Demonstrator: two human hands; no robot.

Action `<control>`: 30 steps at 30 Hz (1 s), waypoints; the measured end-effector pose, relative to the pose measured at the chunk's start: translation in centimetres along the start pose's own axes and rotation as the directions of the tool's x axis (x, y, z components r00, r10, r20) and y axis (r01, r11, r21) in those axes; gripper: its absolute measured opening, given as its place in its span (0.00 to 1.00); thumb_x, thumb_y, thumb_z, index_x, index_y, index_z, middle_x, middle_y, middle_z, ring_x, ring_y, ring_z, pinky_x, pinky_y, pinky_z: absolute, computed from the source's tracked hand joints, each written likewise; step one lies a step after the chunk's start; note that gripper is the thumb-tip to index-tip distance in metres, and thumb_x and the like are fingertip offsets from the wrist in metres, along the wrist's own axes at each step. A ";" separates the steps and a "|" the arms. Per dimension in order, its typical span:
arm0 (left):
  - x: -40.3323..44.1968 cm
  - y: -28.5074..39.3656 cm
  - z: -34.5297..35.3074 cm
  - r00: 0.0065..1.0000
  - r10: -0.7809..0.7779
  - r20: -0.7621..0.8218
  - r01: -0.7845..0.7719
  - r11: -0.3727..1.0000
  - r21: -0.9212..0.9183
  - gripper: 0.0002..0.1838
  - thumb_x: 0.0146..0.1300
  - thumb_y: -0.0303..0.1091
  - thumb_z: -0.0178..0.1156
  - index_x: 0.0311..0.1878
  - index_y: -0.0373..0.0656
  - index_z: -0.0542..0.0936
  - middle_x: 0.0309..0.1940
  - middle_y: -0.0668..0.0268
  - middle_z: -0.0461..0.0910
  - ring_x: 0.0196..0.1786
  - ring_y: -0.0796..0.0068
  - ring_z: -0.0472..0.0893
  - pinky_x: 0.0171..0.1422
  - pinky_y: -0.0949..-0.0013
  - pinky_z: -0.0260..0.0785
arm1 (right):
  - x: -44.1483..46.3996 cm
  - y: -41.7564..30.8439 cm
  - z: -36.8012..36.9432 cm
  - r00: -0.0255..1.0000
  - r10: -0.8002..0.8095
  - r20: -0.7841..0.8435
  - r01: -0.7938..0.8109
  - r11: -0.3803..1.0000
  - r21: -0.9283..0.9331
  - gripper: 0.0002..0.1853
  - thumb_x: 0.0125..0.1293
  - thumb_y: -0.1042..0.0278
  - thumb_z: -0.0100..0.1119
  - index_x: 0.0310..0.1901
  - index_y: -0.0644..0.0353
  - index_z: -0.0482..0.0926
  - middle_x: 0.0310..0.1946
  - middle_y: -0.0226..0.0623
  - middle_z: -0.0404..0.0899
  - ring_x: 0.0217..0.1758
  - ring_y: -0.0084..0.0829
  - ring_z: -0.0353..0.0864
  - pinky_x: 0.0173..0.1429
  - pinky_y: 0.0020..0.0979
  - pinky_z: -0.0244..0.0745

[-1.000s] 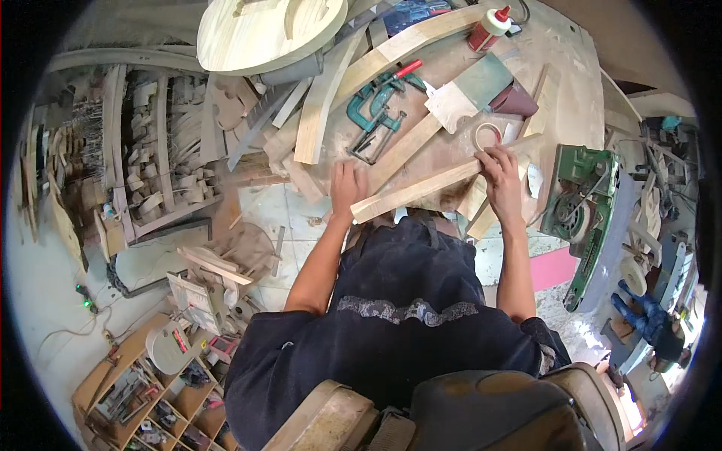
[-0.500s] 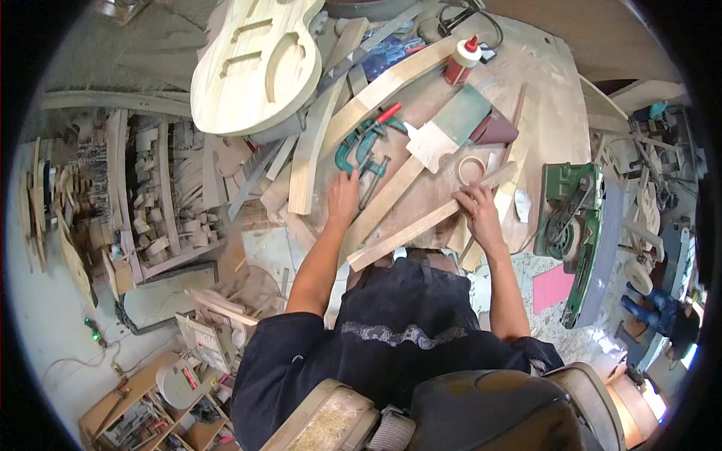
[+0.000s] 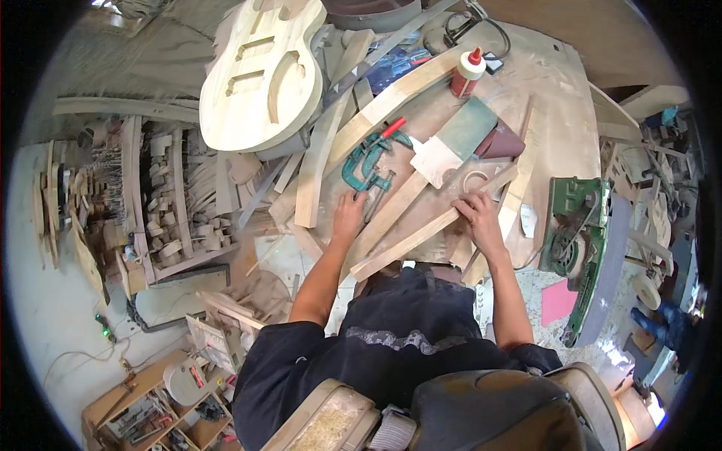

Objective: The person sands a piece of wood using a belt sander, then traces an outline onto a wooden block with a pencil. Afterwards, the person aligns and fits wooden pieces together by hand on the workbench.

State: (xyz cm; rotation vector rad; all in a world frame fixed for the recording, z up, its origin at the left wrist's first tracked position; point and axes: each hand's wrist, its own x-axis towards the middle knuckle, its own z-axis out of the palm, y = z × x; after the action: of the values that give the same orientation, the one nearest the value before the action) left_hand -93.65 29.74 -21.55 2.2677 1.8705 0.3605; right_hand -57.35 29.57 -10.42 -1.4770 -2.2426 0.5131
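Observation:
My right hand (image 3: pixel 480 218) is closed around the upper end of a long pale wood strip (image 3: pixel 406 246), which slants across the workbench's near edge. My left hand (image 3: pixel 349 216) is at the lower end of the teal clamps (image 3: pixel 367 167); its fingertips touch or nearly touch them, and whether they grip is unclear. Between my hands lies another wood strip (image 3: pixel 398 210). A pale card and a green sheet (image 3: pixel 468 128) lie beyond it, beside a dark red folded sheet (image 3: pixel 502 143) and a tape ring (image 3: pixel 475 180).
A guitar-shaped wood body (image 3: pixel 263 83) sits at the bench's back left. A red-and-white bottle (image 3: pixel 468 73) stands behind the sheets. At the right is a green belt sander (image 3: pixel 575 240). Wood racks (image 3: pixel 177 203) fill the left side. Another person's blue-clad legs (image 3: pixel 665 323) show far right.
My left hand has moved from the near bench edge to the clamps. My right hand still holds the strip. The view has tilted, showing more of the bench's far side and the guitar-shaped body.

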 end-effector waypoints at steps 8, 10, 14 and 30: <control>-0.4 -0.2 0.6 0.995 -0.097 -0.032 0.091 0.983 -0.156 0.13 0.63 0.24 0.56 0.49 0.41 0.83 0.48 0.52 0.81 0.52 0.49 0.80 0.58 0.52 0.73 | 2.2 0.1 -0.3 0.998 -0.070 -0.001 0.070 0.997 -0.033 0.21 0.51 0.79 0.66 0.50 0.55 0.85 0.51 0.36 0.80 0.64 0.47 0.73 0.72 0.48 0.66; -0.4 -0.3 0.1 0.996 -0.087 -0.009 0.084 0.980 -0.181 0.13 0.62 0.23 0.57 0.49 0.41 0.83 0.47 0.52 0.81 0.52 0.49 0.81 0.58 0.52 0.74 | 2.6 0.0 -0.2 0.997 -0.074 -0.004 0.074 0.997 -0.015 0.21 0.51 0.79 0.66 0.49 0.55 0.85 0.51 0.35 0.80 0.63 0.46 0.74 0.72 0.48 0.66; -1.8 -0.4 0.0 0.996 -0.089 -0.015 0.085 0.981 -0.175 0.17 0.60 0.22 0.58 0.53 0.41 0.83 0.54 0.51 0.81 0.54 0.48 0.80 0.60 0.52 0.74 | 3.3 -0.2 -0.4 0.997 -0.078 0.030 0.078 0.997 -0.007 0.21 0.53 0.79 0.66 0.50 0.53 0.85 0.52 0.34 0.80 0.64 0.43 0.73 0.72 0.47 0.66; 0.6 1.8 -0.9 0.981 -0.189 0.043 0.193 0.972 -0.136 0.09 0.62 0.29 0.63 0.43 0.34 0.83 0.55 0.51 0.77 0.54 0.46 0.78 0.62 0.50 0.72 | 7.7 2.3 0.7 0.987 -0.155 0.052 0.153 0.988 0.036 0.26 0.51 0.80 0.67 0.54 0.48 0.83 0.53 0.31 0.79 0.67 0.42 0.73 0.76 0.53 0.65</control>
State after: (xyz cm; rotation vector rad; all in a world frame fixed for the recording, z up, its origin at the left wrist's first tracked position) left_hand -92.11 29.96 -20.11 1.9739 1.9615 0.4118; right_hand -58.73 37.46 -11.20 -1.2754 -2.3561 0.5440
